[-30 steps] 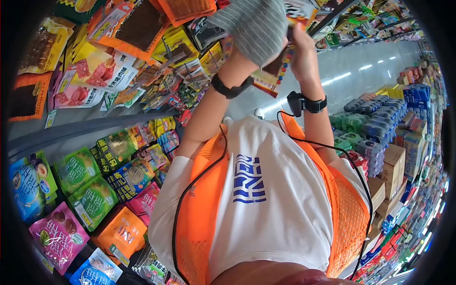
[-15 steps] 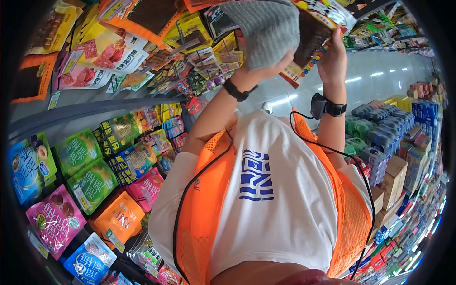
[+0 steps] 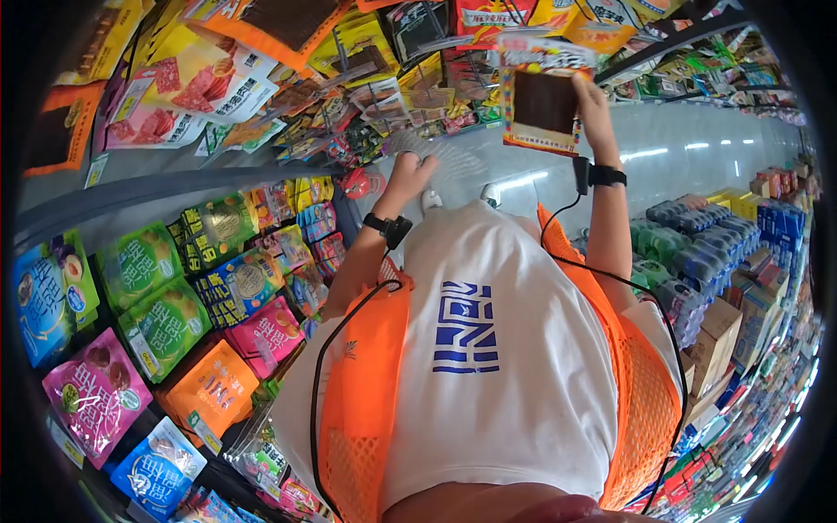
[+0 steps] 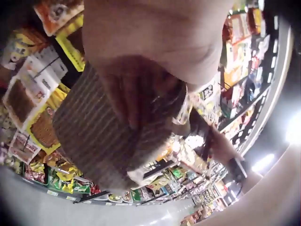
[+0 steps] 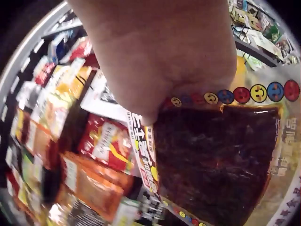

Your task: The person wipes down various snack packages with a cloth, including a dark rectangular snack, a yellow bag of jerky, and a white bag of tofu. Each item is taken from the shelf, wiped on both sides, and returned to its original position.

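My right hand (image 3: 593, 113) pinches the side edge of a snack packet (image 3: 545, 109), holding it upright in front of the hanging snacks. The packet has a clear window with a dark brown slab inside; coloured smiley faces run along its border in the right wrist view. My left hand (image 3: 408, 181) is lower and to the left, away from the packet. Its fingers (image 4: 124, 96) curl on a grey striped cloth (image 4: 89, 129), which hangs below the palm in the left wrist view and looks blurred in the head view.
Hanging snack bags (image 3: 192, 78) fill the rack at the upper left. Below a dark shelf rail (image 3: 131, 209) stand rows of coloured pouches (image 3: 161, 327). Shrink-wrapped bottles (image 3: 689, 235) and cardboard boxes (image 3: 719, 336) are stacked on the right, across the grey floor (image 3: 671, 148).
My left hand has come away from the packet, moving down and left with the cloth. My right hand alone now holds the packet, whose front has turned to face the head camera.
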`<state>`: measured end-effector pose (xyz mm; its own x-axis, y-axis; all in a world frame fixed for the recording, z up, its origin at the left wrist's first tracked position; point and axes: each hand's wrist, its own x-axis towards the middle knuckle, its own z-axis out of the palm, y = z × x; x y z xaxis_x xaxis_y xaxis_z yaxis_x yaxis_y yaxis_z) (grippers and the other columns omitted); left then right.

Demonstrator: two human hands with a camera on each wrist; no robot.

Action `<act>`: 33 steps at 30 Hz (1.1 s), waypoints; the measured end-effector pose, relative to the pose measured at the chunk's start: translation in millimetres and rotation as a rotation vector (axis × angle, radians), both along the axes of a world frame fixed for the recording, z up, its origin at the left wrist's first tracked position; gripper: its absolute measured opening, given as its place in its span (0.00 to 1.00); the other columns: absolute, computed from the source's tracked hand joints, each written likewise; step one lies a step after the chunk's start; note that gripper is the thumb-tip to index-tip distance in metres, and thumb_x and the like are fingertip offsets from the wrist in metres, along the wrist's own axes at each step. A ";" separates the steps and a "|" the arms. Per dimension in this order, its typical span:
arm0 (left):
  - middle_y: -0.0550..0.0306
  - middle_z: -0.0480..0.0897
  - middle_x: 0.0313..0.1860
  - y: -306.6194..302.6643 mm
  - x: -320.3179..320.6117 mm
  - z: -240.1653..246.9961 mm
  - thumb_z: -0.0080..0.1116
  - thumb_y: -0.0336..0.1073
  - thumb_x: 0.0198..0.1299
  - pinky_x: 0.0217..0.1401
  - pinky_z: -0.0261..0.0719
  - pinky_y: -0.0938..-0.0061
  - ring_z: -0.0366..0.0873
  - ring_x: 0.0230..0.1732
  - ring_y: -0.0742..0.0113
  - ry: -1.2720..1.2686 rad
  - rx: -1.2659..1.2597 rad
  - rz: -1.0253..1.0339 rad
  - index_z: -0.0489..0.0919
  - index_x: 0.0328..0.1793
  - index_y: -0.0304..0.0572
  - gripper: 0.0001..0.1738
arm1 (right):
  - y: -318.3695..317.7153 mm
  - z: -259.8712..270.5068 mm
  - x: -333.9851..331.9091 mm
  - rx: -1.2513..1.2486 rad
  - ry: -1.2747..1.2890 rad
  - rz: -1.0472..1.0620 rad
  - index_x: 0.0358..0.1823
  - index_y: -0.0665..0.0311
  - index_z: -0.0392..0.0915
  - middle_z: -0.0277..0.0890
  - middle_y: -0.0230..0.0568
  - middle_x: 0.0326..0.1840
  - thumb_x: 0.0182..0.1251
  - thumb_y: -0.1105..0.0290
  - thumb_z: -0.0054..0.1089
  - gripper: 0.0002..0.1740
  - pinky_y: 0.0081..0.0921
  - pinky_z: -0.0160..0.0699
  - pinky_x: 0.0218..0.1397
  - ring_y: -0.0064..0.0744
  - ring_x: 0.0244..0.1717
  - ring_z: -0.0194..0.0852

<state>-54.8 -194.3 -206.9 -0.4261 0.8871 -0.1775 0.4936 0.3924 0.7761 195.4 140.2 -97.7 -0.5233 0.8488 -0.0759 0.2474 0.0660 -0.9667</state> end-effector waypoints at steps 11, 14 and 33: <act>0.64 0.79 0.39 -52.4 -9.0 -1.9 0.57 0.27 0.61 0.43 0.73 0.74 0.75 0.40 0.73 -0.622 0.385 0.471 0.79 0.46 0.34 0.08 | -32.0 -51.1 -122.4 -0.202 0.033 0.318 0.51 0.73 0.82 0.81 0.29 0.41 0.80 0.48 0.52 0.29 0.20 0.71 0.50 0.17 0.43 0.70; 0.63 0.79 0.48 -60.2 -4.9 9.7 0.51 0.24 0.61 0.57 0.71 0.77 0.75 0.51 0.72 -0.678 0.451 0.492 0.76 0.56 0.33 0.16 | -28.3 -55.2 -142.6 -0.199 0.012 0.316 0.46 0.71 0.83 0.78 0.26 0.36 0.80 0.47 0.53 0.28 0.20 0.68 0.42 0.16 0.38 0.68; 0.65 0.80 0.47 -51.5 6.4 4.3 0.50 0.21 0.59 0.56 0.73 0.78 0.76 0.49 0.75 -0.710 0.374 0.297 0.77 0.56 0.34 0.18 | -30.0 -62.4 -157.9 -0.174 0.146 0.380 0.49 0.69 0.82 0.79 0.27 0.41 0.80 0.48 0.54 0.27 0.21 0.71 0.50 0.17 0.44 0.71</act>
